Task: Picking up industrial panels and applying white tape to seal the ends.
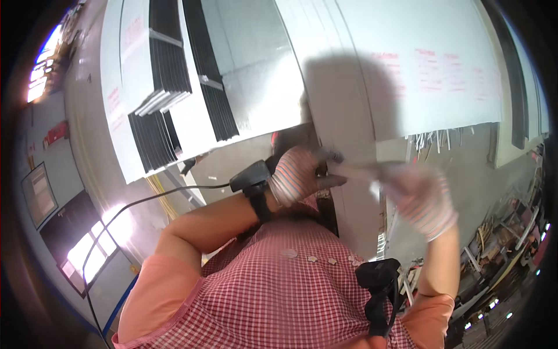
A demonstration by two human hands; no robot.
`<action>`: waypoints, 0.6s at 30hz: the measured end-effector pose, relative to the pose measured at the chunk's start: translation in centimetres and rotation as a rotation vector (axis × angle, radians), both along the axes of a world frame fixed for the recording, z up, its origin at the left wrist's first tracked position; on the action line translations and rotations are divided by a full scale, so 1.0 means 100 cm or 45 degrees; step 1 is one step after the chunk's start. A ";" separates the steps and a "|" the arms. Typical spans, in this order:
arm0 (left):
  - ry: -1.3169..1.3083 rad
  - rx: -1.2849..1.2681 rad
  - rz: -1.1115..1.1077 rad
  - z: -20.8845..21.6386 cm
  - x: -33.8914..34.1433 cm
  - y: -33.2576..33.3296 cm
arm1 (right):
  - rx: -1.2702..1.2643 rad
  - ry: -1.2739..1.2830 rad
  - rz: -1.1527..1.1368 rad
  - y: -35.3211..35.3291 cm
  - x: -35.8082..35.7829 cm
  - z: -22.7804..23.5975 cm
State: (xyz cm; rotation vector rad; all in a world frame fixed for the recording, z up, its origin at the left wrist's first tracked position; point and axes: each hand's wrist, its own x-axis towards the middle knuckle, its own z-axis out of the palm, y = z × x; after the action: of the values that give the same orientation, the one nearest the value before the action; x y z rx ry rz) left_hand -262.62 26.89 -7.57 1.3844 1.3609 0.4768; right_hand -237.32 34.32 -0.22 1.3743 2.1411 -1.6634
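Faintly, red writing (428,70) shows beyond the right hand (425,200).

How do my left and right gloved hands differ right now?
Sharpness: the left hand is fairly clear, while the right hand is badly blurred.
Direction: the left hand points rightward; the right hand points left and away from the body.
Wrist: a black device is strapped behind the left hand; none shows on the bare forearm just behind the right hand.
Shared: both wear pale striped gloves.
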 end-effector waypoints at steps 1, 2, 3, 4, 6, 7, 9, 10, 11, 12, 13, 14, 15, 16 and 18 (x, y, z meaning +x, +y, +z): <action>0.004 -0.051 -0.011 0.001 0.001 0.004 | 0.158 -0.105 0.011 0.008 0.004 -0.005; 0.010 -0.102 -0.019 0.001 0.002 0.005 | 0.318 -0.205 0.026 0.017 0.006 -0.013; -0.007 -0.111 -0.025 0.003 0.007 0.007 | 0.331 -0.430 -0.016 0.013 0.011 -0.048; -0.059 -0.075 -0.040 0.004 0.012 0.011 | 0.345 -0.661 -0.065 0.000 0.020 -0.090; -0.089 -0.039 -0.037 -0.001 0.007 0.012 | 0.356 -0.601 -0.235 -0.025 0.034 -0.119; -0.126 0.048 0.055 -0.006 0.001 0.009 | 0.378 -0.519 -0.396 -0.027 0.028 -0.120; -0.087 0.106 0.376 -0.005 -0.006 0.007 | 0.119 -0.170 -0.641 -0.022 0.021 -0.092; -0.025 0.093 0.590 -0.008 -0.007 0.024 | -0.132 0.156 -0.900 -0.020 0.019 -0.076; -0.468 -0.159 0.858 -0.012 -0.005 0.039 | 0.203 0.109 -0.382 -0.024 0.031 -0.081; -0.472 -0.138 0.854 -0.034 0.000 0.036 | 0.223 0.115 -0.382 -0.027 0.024 -0.074; -0.156 0.362 0.621 -0.075 0.002 0.023 | 0.188 -0.006 -0.409 -0.034 0.009 -0.064; 0.179 0.852 0.371 -0.098 -0.001 0.023 | 0.158 -0.118 -0.434 -0.039 0.001 -0.059; 0.048 0.074 0.415 -0.077 0.006 0.010 | 0.281 -0.034 -0.382 -0.059 0.023 -0.073; -0.059 -0.260 0.618 -0.069 0.017 -0.007 | 0.209 -0.112 -0.285 -0.078 0.045 -0.069; 0.034 -0.078 0.273 -0.067 0.034 -0.075 | -0.193 -0.376 -0.136 -0.100 0.059 -0.042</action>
State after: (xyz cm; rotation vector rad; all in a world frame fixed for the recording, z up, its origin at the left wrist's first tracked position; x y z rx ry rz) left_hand -259.17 19.36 -14.23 1.2046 1.5416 0.5545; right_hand -231.38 24.33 -4.45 1.5968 1.7733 -1.5085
